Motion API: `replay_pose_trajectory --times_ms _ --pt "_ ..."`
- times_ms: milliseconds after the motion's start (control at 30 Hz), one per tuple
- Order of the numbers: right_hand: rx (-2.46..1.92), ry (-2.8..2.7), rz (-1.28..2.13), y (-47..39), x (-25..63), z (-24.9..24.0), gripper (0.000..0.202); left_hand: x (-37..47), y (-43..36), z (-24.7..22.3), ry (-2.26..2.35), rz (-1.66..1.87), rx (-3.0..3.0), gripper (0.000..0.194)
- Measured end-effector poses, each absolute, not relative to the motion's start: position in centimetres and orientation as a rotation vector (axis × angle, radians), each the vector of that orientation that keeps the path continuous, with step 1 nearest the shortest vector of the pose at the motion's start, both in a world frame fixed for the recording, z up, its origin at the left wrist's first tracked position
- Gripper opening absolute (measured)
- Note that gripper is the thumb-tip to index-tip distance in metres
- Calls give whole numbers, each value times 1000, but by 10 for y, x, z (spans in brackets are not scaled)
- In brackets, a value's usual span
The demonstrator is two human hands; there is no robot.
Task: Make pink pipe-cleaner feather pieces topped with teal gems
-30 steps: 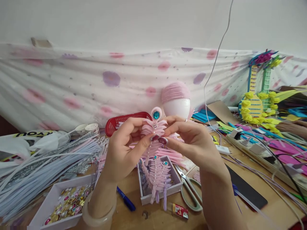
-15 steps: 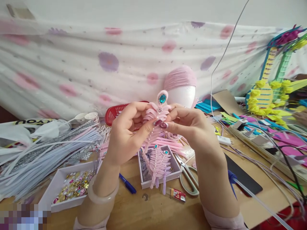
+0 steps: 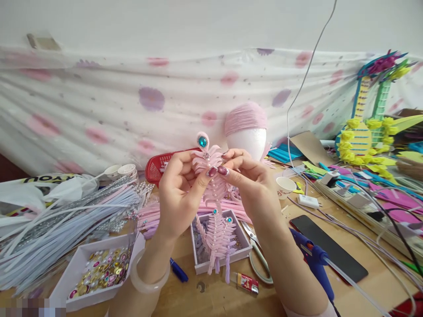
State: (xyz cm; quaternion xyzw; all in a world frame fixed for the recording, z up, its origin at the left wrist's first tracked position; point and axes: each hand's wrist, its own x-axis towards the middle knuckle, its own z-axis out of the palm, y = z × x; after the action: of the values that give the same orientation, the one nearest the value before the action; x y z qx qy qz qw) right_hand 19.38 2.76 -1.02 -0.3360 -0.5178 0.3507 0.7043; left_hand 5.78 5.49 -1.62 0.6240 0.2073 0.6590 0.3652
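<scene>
Between both hands, in front of my chest, is a pink feather-shaped chenille-stem ornament with a row of small pearls down its middle. A teal gem in a sparkling rim tops it, leaning left. My left hand pinches its left edge with thumb and fingers. My right hand is closed at its right side, its thumb tip meeting the left thumb at the pearl row. Whether a small bead is between the thumbs I cannot tell. Below hang smaller pink fronds with teal gems, in front of a white box.
At left lie a tray of gems and bundled chenille stems. Scissors, a lighter and a blue pen lie near the box. A glue gun and a phone are at right. Behind stands a foam head.
The ornament's gem end has tipped to the left, and my hands have opened slightly around it. My view has shifted, showing more of the glue gun, the phone and a paper cup at right.
</scene>
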Motion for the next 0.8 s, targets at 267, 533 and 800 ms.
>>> replay_pose_trajectory --times_ms 267,533,800 --pt "-689 -1072 721 29 183 -15 8 70 52 -20 547 1811 1504 22" --pt "-745 -1218 879 32 209 -10 25 62 59 -18 422 1626 1409 19" --pt "-663 -1450 1256 28 225 -8 20 55 63 -15 311 1257 1350 22"
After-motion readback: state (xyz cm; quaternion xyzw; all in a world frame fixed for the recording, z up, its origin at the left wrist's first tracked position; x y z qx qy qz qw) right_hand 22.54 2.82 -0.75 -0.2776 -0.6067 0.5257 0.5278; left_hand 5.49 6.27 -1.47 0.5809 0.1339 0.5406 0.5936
